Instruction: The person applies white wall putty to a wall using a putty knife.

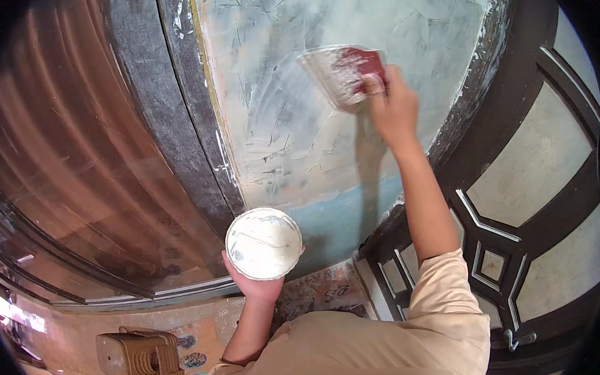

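My right hand (pixel 394 107) grips a wide flat putty scraper (pixel 343 76), red near the fingers and smeared with white paste toward its far edge. The blade is blurred by motion and lies against or close to the wall (pixel 291 147); I cannot tell whether it touches. Pale patches and dark scratches cover that wall, with a blue-green band at its lower part. Lower down, my left hand (pixel 257 288) supports a round white tub (pixel 263 243) from below, its fingers mostly hidden. White paste shows across the tub's top.
Left of the wall runs a dark frame (pixel 160 93) beside glass with a brown curtain (pixel 84 132) behind it. A dark panelled door (pixel 515 226) with a handle (pixel 519 340) stands at the right. Brown stacked stools (pixel 135 356) sit on the printed floor covering (pixel 209 337).
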{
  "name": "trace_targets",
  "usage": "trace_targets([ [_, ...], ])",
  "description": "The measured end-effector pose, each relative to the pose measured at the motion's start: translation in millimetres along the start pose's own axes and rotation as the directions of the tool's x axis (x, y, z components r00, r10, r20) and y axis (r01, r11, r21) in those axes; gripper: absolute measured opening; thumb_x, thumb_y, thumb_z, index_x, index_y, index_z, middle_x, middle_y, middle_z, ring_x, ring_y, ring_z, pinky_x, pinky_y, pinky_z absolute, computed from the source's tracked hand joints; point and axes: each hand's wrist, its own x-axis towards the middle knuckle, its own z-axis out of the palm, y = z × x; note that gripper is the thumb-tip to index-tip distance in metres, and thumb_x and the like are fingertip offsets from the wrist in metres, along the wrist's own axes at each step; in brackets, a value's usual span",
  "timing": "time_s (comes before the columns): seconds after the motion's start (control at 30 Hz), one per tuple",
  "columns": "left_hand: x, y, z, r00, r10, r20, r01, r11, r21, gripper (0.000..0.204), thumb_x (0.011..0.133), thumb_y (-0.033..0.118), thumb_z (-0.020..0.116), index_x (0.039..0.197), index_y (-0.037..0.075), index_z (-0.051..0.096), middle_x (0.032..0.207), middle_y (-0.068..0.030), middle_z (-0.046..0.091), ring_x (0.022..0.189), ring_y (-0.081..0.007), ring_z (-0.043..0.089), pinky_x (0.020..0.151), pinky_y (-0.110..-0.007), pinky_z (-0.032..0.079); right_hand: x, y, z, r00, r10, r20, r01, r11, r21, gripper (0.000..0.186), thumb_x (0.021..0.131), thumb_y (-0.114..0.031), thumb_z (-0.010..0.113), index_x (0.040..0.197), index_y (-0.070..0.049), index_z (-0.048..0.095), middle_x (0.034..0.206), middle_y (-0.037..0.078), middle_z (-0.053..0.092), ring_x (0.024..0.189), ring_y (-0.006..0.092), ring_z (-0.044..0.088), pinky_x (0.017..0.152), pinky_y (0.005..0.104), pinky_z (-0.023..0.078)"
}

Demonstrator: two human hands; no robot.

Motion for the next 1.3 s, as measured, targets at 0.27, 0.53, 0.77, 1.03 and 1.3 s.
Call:
trace_targets([
  [0.27, 2.1, -2.0, -7.2, 0.999, 0.018, -0.044, -0.018, 1.000, -0.005, 0.077, 0.096, 0.070, 0.032, 0.156, 0.023, 0.035, 0.161, -0.0077, 0.035, 0.145, -0.0404, 0.035, 0.110, -0.075, 0.031, -76.4, -24.9, 52.1, 0.817, -0.520, 0.250, 0.528, 0.849, 0.040, 0.017, 0.091, -0.032, 0.069, 0.090, -0.016, 0.063, 0.070, 0.005, 0.063, 0.064, 0.0271, 0.064, 0.060, 0.0378, 0.044],
  [0.53, -4.7, 2.5, -9.6, 0.998, 0.060, -0.023, -0.060, 0.998, -0.007, 0.076, 0.097, 0.068, 0.029, 0.156, 0.022, 0.035, 0.161, -0.0082, 0.035, 0.143, -0.0418, 0.037, 0.105, -0.079, 0.032, -16.4, 6.0, 3.2, 0.981, 0.054, -0.187, -0.046, 0.998, 0.049, 0.028, 0.097, -0.039, 0.064, 0.094, -0.012, 0.064, 0.072, 0.011, 0.067, 0.063, 0.0368, 0.064, 0.056, 0.0477, 0.046],
  [0.77, -2.3, 0.3, -14.8, 0.996, 0.034, -0.087, -0.033, 0.999, 0.012, 0.077, 0.097, 0.069, 0.028, 0.156, 0.021, 0.035, 0.160, -0.0088, 0.037, 0.142, -0.0418, 0.039, 0.106, -0.077, 0.034, -91.1, -32.8, 59.3, 0.818, -0.504, 0.276, 0.502, 0.861, 0.086, 0.025, 0.088, -0.039, 0.069, 0.086, -0.016, 0.061, 0.067, 0.004, 0.061, 0.060, 0.0253, 0.063, 0.059, 0.0396, 0.043],
  [1.03, -5.3, 10.1, -18.7, 0.995, 0.026, 0.094, -0.031, 0.998, 0.047, 0.077, 0.097, 0.070, 0.031, 0.156, 0.021, 0.035, 0.162, -0.0073, 0.034, 0.146, -0.0362, 0.036, 0.118, -0.061, 0.030, -10.6, -22.9, 15.2, 0.990, 0.007, -0.144, -0.006, 1.000, 0.010, 0.030, 0.095, -0.041, 0.066, 0.087, -0.012, 0.062, 0.064, 0.011, 0.062, 0.056, 0.0364, 0.060, 0.053, 0.0463, 0.046],
  [1.3, -4.9, 14.4, -11.8, 0.992, 0.106, -0.065, -0.102, 0.993, 0.051, 0.075, 0.097, 0.068, 0.030, 0.155, 0.020, 0.036, 0.160, -0.0100, 0.035, 0.143, -0.0424, 0.037, 0.105, -0.080, 0.031, -96.2, -37.6, 62.2, 0.816, -0.510, 0.273, 0.489, 0.860, 0.145, 0.023, 0.089, -0.039, 0.068, 0.084, -0.018, 0.060, 0.065, 0.001, 0.061, 0.061, 0.0215, 0.063, 0.057, 0.0382, 0.041],
])
